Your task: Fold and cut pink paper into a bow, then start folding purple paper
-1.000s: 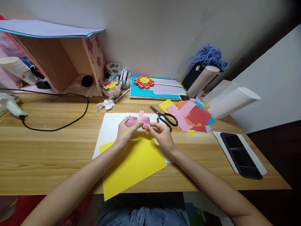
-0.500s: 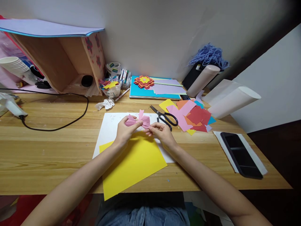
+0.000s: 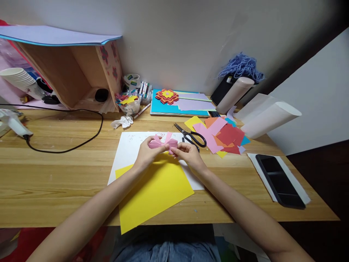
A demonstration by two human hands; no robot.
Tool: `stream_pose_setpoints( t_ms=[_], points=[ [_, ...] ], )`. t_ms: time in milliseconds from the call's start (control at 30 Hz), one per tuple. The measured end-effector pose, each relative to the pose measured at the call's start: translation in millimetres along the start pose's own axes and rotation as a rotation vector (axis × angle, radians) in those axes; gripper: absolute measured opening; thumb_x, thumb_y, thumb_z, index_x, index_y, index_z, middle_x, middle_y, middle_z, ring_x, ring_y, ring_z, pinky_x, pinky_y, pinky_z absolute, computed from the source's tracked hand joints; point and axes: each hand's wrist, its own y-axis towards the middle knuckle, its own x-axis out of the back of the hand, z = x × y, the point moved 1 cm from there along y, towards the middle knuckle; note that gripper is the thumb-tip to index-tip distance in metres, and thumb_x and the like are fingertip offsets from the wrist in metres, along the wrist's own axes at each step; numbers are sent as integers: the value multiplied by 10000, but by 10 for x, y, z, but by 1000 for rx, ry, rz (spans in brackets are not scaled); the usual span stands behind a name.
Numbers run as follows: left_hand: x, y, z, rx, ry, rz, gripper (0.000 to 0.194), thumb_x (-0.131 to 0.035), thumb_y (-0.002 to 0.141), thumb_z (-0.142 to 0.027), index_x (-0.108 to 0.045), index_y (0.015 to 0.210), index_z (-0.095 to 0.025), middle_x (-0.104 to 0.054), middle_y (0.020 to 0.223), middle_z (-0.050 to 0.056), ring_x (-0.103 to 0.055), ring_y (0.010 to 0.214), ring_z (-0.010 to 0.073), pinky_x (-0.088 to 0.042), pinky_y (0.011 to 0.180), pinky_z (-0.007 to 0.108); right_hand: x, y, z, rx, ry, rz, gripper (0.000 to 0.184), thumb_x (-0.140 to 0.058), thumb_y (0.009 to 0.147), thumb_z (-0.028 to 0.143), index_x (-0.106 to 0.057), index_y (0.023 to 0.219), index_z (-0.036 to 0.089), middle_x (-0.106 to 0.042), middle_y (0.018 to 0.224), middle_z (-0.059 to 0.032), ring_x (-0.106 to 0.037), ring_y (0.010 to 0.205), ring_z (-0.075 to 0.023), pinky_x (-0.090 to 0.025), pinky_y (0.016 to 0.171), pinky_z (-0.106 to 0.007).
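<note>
A folded pink paper piece with cut, petal-like flaps is held up between both hands. My left hand is closed on its left side, thumb across the front. At its right edge, my right hand pinches the paper between thumb and fingers. Beneath the hands lie a white sheet and, overlapping it, a yellow sheet of paper. Black-handled scissors rest just beyond my right hand, blades slightly apart.
Coloured paper scraps are piled right of the scissors. A layered paper flower lies on blue sheets at the back. A phone lies at right, a glue gun with a black cable at left. Crumpled tissue sits near the cardboard box.
The pink paper has shifted slightly right and turned, its flaps now leaning differently. My left hand has moved a little right with it. Both hands keep their hold.
</note>
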Motion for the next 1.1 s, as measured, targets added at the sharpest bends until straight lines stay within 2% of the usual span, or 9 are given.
stream_pose_setpoints(
  t_ms=[167,367,467,667,833,900,967,1033,1100],
  points=[
    [7,-4,-41,50,17,15,539,-778,481,-370,-598,930,-132,-643,796,43,-580,757,180,-421,732,275,17,9,-4,-49,14,43,262,-653,694,419,-634,709,159,-639,705,-26,-580,649,-134,-450,623,-256],
    [19,-2,-24,71,-10,65,503,-789,478,-340,-606,900,-137,-659,783,51,-599,753,193,-435,733,295,86,27,20,73,-118,-52,238,-634,712,403,-631,700,165,-612,682,-16,-550,643,-134,-429,626,-260],
    [18,6,5,67,-66,65,452,-788,495,-324,-601,855,-124,-661,791,57,-603,743,183,-447,731,297,99,32,12,70,-100,-50,234,-640,708,394,-615,665,166,-596,656,-3,-534,619,-123,-417,613,-249],
    [-2,21,24,138,-349,127,426,-785,524,-305,-586,851,-117,-665,842,76,-627,754,184,-485,767,339,80,41,-75,-50,-6,98,260,-677,672,396,-600,680,148,-584,638,-2,-537,605,-116,-430,605,-244],
    [23,52,20,191,-364,130,486,-801,490,-330,-582,868,-118,-674,791,73,-637,728,193,-499,726,326,94,70,-103,-133,38,218,355,-711,633,408,-617,848,141,-620,792,-46,-589,730,-152,-479,687,-285],
    [44,68,20,184,-310,169,481,-787,511,-357,-585,879,-123,-672,788,73,-635,740,200,-496,691,311,131,92,-73,-165,67,200,387,-683,659,443,-603,891,143,-615,818,-55,-595,745,-153,-488,702,-293],
    [59,75,15,159,-231,235,464,-765,543,-376,-595,894,-124,-666,776,73,-628,733,197,-480,643,283,171,109,-29,-175,105,127,392,-628,702,486,-589,894,146,-610,826,-62,-590,720,-142,-491,673,-280],
    [57,63,5,135,-147,328,438,-735,580,-393,-607,900,-123,-652,733,61,-606,662,170,-437,565,242,195,116,13,-164,126,63,380,-609,719,490,-582,891,152,-609,848,-67,-578,704,-131,-483,637,-258],
    [41,34,-8,128,-76,411,394,-709,605,-413,-616,856,-123,-622,662,35,-554,559,131,-366,490,209,199,113,34,-146,116,55,348,-639,704,456,-583,869,155,-601,835,-51,-565,691,-121,-467,616,-241]
  ],
)
